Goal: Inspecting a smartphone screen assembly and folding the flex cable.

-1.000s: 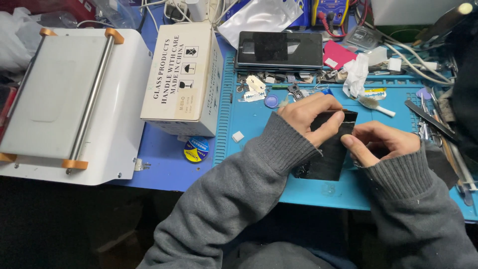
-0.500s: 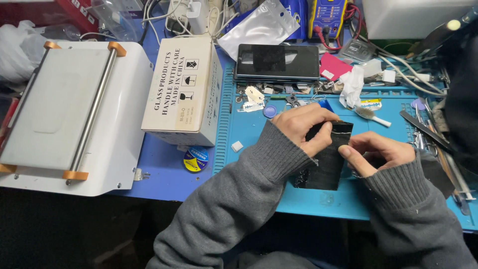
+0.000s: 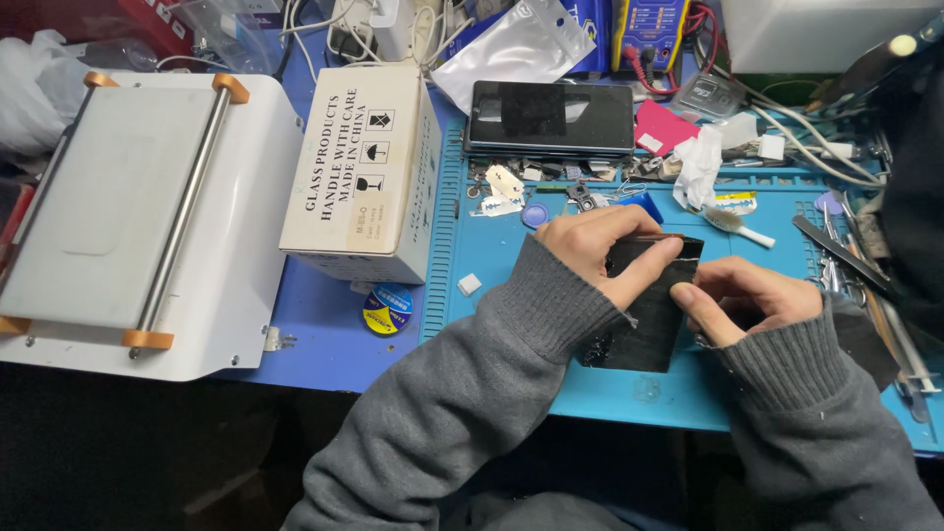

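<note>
A flat black rectangular device (image 3: 644, 315) lies on the blue work mat (image 3: 521, 295). My left hand (image 3: 600, 246) grips its upper left part, with fingers curled over the top edge. At the device's right edge my right hand (image 3: 742, 300) presses with thumb and fingers; what is under them is hidden. Both arms wear grey knit sleeves.
A white cardboard box (image 3: 364, 167) stands left of the mat, beside a white machine with a metal roller (image 3: 138, 216). A dark phone (image 3: 551, 116), small parts, a toothbrush (image 3: 737, 226), tweezers (image 3: 836, 251) and a round blue tape roll (image 3: 386, 308) lie about.
The view has shifted slightly. Both hands stay on the black device; my right hand has edged along its right side.
</note>
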